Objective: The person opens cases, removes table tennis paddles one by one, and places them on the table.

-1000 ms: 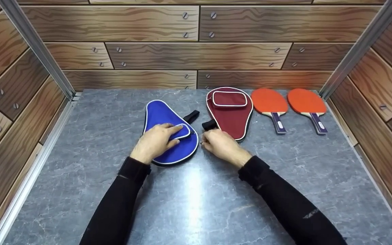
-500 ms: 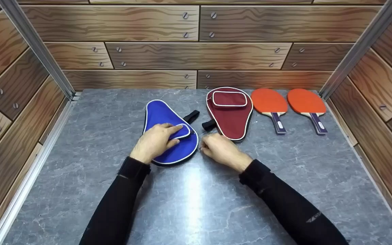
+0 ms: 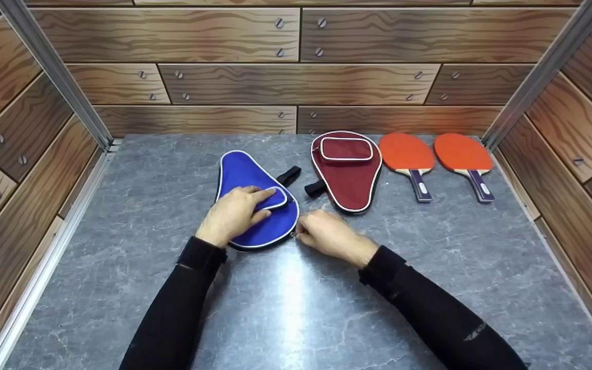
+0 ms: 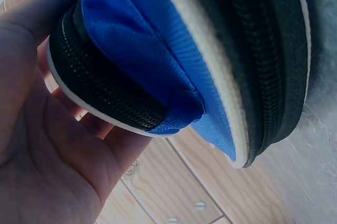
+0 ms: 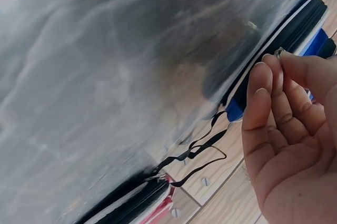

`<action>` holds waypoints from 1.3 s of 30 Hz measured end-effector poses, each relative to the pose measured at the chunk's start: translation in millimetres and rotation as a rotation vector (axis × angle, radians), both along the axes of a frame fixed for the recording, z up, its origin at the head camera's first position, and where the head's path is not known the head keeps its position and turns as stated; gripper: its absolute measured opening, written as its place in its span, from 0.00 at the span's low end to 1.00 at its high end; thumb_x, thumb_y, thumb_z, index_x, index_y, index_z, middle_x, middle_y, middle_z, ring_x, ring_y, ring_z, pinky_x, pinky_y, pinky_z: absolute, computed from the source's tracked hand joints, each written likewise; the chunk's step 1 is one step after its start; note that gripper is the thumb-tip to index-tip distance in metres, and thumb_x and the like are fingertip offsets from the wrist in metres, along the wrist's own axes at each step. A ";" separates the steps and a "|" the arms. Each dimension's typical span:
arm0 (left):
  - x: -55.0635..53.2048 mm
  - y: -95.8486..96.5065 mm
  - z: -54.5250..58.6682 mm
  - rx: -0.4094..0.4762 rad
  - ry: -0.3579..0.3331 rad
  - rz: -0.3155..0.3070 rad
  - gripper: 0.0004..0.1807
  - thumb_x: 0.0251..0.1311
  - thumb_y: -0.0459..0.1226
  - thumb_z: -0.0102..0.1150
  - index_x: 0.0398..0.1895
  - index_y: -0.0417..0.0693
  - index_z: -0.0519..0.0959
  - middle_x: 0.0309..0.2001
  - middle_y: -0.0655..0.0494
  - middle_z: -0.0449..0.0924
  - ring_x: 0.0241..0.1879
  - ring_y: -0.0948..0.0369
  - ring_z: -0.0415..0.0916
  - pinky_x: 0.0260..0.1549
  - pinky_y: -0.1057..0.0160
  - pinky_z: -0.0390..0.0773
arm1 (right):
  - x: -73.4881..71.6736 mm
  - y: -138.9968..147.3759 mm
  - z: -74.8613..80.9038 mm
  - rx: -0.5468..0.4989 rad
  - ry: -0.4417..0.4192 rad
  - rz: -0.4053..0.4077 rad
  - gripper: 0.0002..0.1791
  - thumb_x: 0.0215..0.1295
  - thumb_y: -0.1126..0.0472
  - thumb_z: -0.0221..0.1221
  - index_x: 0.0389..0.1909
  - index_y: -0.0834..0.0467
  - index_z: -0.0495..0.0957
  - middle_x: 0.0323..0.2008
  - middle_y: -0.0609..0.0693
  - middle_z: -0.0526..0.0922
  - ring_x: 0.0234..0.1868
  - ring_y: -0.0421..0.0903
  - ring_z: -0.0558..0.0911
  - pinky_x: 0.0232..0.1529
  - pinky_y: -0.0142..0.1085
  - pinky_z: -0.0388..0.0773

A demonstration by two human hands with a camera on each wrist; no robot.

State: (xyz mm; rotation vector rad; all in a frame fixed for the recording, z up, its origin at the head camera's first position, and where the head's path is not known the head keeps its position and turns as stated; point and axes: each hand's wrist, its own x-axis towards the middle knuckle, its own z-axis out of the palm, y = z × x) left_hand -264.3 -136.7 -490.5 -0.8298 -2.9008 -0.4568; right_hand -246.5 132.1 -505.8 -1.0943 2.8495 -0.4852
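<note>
A blue table tennis paddle case [image 3: 242, 172] with white piping lies on the grey table, its narrow end pointing away. My left hand [image 3: 232, 213] holds it down by the small front pocket [image 3: 278, 198]. In the left wrist view, the thumb and fingers grip that pocket's zipped edge [image 4: 100, 82]. At the case's right rim, my right hand [image 3: 329, 234] pinches a small metal zipper pull [image 5: 279, 52] between thumb and fingertips. The case's black zipped side [image 5: 295, 29] runs behind those fingers.
A dark red paddle case [image 3: 352, 180] lies just beyond my right hand, with a black strap [image 3: 316, 189] toward the blue case's strap [image 3: 290, 176]. Two orange paddles, a nearer-left paddle [image 3: 407, 151] and a far-right paddle [image 3: 463, 152], lie at the back right. Wood-patterned walls [image 3: 296, 82] enclose the table.
My right hand has moved toward me along the blue case's right rim, drawing the zipper pull with it. The left hand stays on the pocket, and the case lies as before.
</note>
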 end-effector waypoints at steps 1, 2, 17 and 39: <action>0.0 -0.1 0.2 0.000 0.000 -0.001 0.31 0.83 0.47 0.72 0.84 0.50 0.82 0.70 0.37 0.91 0.69 0.38 0.90 0.74 0.39 0.87 | 0.3 -0.7 0.5 0.003 -0.005 0.004 0.05 0.77 0.64 0.73 0.38 0.56 0.92 0.36 0.51 0.96 0.39 0.51 0.95 0.45 0.51 0.92; 0.1 -0.1 0.4 -0.001 -0.001 -0.001 0.31 0.83 0.47 0.72 0.84 0.50 0.82 0.70 0.37 0.91 0.69 0.38 0.90 0.75 0.39 0.87 | 0.7 -1.3 1.2 0.006 -0.011 0.006 0.05 0.77 0.64 0.73 0.38 0.56 0.92 0.36 0.51 0.96 0.40 0.51 0.95 0.45 0.51 0.93; 2.2 4.0 2.6 -0.031 -0.023 0.048 0.34 0.85 0.54 0.68 0.87 0.54 0.79 0.76 0.35 0.86 0.73 0.35 0.87 0.77 0.35 0.85 | -7.6 7.1 3.2 -0.021 0.047 -0.038 0.06 0.75 0.65 0.71 0.35 0.56 0.90 0.34 0.52 0.96 0.38 0.54 0.95 0.44 0.54 0.92; 8.2 4.5 12.9 -0.003 -0.097 0.026 0.39 0.83 0.54 0.70 0.88 0.45 0.76 0.82 0.29 0.79 0.80 0.32 0.80 0.85 0.36 0.77 | -30.1 20.6 3.9 -0.032 0.054 -0.198 0.03 0.75 0.64 0.70 0.40 0.58 0.91 0.40 0.56 0.95 0.42 0.60 0.95 0.46 0.59 0.93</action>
